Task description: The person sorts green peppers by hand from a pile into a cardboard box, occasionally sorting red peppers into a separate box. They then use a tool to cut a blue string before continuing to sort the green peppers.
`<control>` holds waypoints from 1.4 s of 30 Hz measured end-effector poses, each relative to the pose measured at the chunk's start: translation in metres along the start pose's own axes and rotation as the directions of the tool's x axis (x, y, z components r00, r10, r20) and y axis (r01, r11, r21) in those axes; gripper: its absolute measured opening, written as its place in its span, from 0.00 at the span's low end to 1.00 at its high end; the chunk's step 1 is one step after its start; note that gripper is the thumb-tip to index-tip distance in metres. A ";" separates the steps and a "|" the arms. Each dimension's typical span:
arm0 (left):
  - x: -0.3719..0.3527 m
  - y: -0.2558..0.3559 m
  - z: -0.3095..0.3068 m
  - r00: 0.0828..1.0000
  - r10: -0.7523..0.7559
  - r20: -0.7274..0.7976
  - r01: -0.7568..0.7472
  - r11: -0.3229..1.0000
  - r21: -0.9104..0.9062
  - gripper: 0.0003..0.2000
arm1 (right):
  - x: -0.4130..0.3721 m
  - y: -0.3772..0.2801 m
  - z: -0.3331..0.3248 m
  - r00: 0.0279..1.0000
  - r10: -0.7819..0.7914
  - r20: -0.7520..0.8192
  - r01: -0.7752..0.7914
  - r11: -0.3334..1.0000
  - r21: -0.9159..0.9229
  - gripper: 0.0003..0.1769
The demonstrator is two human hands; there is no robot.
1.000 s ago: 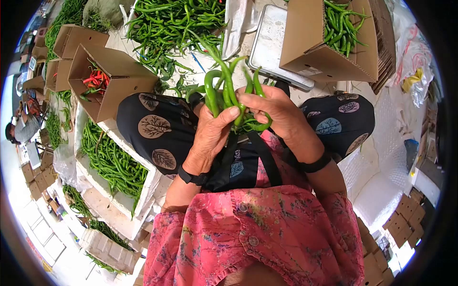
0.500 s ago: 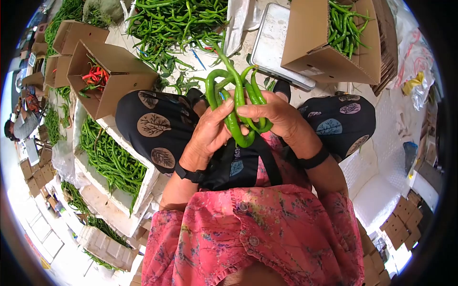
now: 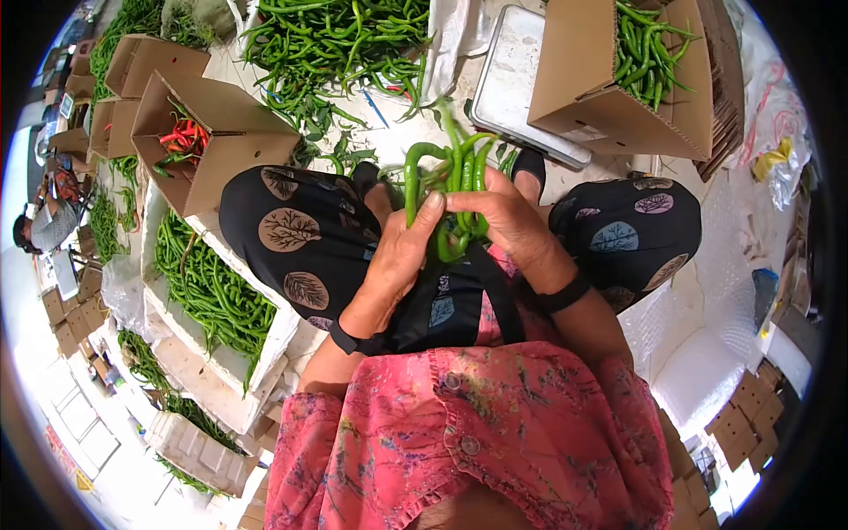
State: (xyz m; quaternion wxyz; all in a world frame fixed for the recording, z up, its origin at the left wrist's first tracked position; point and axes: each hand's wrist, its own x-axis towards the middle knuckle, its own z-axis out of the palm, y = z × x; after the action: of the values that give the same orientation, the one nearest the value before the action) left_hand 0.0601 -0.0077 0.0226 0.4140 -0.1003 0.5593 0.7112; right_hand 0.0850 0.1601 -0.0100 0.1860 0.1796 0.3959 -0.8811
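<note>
A small bunch of long green chili peppers is held in front of my lap, between both hands. My left hand is closed on its left side, the thumb pressed to the peppers. From the right, my right hand grips the same bunch, its thumb lying across the peppers and meeting the left thumb. Some curled pepper ends hang below the thumbs; most of the fingers are hidden behind the bunch. Beyond the hands, a big heap of green chili peppers lies on white sheeting.
A flat scale stands ahead, beside a cardboard box holding green peppers. At left are a cardboard box with red peppers and a white foam box full of green ones. Leaves litter the floor. Another person sits far left.
My hands have drawn closer together, thumbs now touching, and the peppers stand more upright and closely bunched. The bunch has shifted slightly right in view.
</note>
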 end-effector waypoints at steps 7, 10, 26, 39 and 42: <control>-0.011 0.016 -0.009 0.850 0.438 -0.294 -0.332 0.878 0.346 0.17 | -0.005 0.001 -0.036 0.951 0.083 -0.297 -0.040 0.988 0.149 0.19; 0.004 0.007 -0.016 0.681 0.730 0.058 -0.404 0.308 0.861 0.24 | -0.011 0.004 -0.037 0.989 -0.051 -0.141 0.040 0.996 -0.076 0.21; -0.066 0.067 -0.021 0.913 0.348 -0.211 -0.350 0.936 0.029 0.20 | -0.007 -0.039 -0.039 0.994 -0.024 -0.109 0.061 0.936 0.347 0.12; -0.145 0.082 -0.076 0.558 0.757 -0.340 -0.157 0.498 0.853 0.15 | -0.004 -0.040 0.005 0.965 -0.143 -0.222 0.206 0.933 0.295 0.17; -0.082 0.081 -0.017 0.779 0.627 -0.014 -0.375 0.483 0.791 0.14 | -0.009 -0.038 0.021 0.974 -0.194 -0.119 0.218 0.944 0.247 0.15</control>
State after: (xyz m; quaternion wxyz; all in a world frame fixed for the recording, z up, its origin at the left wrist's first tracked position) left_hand 0.0502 -0.0645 0.1243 0.0967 0.1430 0.8610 0.4784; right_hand 0.0712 0.1692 0.0316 0.0493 0.2007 0.3027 -0.9304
